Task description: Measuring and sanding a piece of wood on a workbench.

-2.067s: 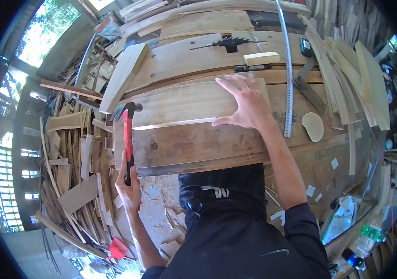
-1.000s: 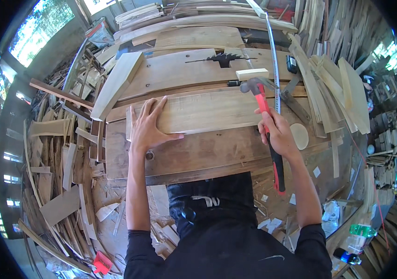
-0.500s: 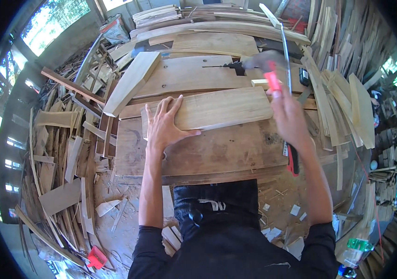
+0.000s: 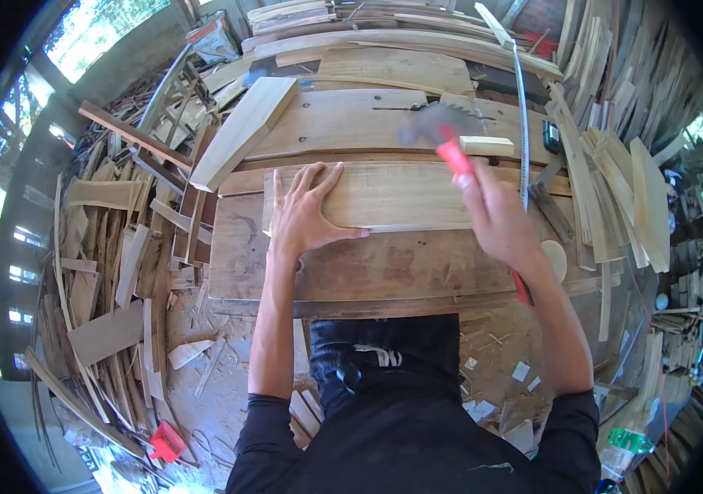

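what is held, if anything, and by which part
The right hand holds a hammer mid-handle; the left hand lies spread over the left end of the pale board.

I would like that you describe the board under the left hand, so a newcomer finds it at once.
Start at the brown workbench in front of the person's dark trousers. On it, a pale rectangular board lies lengthwise from left to right, its left end under the spread left hand. Unlike the slanted board beyond its left end, it has a hand resting on it.
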Action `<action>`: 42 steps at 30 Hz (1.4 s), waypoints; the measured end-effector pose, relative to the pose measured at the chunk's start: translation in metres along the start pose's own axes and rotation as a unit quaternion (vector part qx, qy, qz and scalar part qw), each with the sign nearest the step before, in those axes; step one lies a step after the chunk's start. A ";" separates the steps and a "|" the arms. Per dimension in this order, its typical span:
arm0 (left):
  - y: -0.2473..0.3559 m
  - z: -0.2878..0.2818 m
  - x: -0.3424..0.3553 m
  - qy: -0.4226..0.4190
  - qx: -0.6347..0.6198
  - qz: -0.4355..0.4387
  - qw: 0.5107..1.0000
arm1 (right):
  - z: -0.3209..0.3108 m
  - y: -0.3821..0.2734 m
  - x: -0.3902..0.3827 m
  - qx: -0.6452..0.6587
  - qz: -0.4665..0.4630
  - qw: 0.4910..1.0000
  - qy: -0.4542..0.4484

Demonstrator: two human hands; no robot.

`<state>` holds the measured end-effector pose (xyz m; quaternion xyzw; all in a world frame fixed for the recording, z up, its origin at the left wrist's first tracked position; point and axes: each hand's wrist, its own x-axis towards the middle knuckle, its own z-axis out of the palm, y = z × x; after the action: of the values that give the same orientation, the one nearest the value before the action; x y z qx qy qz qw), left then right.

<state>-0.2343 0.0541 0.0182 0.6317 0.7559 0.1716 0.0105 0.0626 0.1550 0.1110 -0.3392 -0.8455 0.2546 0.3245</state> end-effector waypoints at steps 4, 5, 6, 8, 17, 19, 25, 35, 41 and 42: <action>0.006 0.002 0.005 0.002 -0.010 0.007 1.000 | 0.017 0.041 -0.013 -0.094 0.009 0.986 -0.136; 0.005 0.002 0.004 0.004 -0.014 0.011 1.000 | 0.012 0.039 -0.009 -0.078 0.007 0.991 -0.111; 0.002 0.003 0.004 0.006 -0.018 0.016 1.000 | 0.008 0.036 -0.005 -0.064 0.006 0.994 -0.086; 0.002 0.003 0.002 0.006 -0.016 0.019 1.000 | -0.013 0.013 0.010 -0.030 0.011 0.999 -0.010; 0.001 0.001 0.006 0.008 -0.012 0.015 1.000 | -0.002 0.027 -0.014 -0.096 0.040 0.990 -0.092; 0.002 0.002 0.006 0.004 -0.015 0.017 1.000 | 0.008 0.036 -0.021 -0.100 0.036 0.991 -0.086; -0.003 0.003 0.001 0.005 -0.008 0.010 1.000 | -0.030 -0.019 0.011 0.104 0.081 0.987 0.096; 0.002 0.003 0.006 -0.009 -0.020 0.010 1.000 | -0.003 0.019 -0.030 -0.099 0.019 0.991 -0.093; -0.001 0.004 0.002 -0.004 -0.023 0.002 1.000 | -0.043 -0.032 -0.008 0.073 0.042 0.995 0.061; -0.001 0.004 0.004 -0.005 -0.024 0.001 1.000 | -0.043 -0.034 -0.010 0.089 0.049 0.993 0.067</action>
<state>-0.2350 0.0587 0.0149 0.6331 0.7506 0.1870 0.0294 0.0855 0.1349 0.1581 -0.3665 -0.7781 0.3215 0.3960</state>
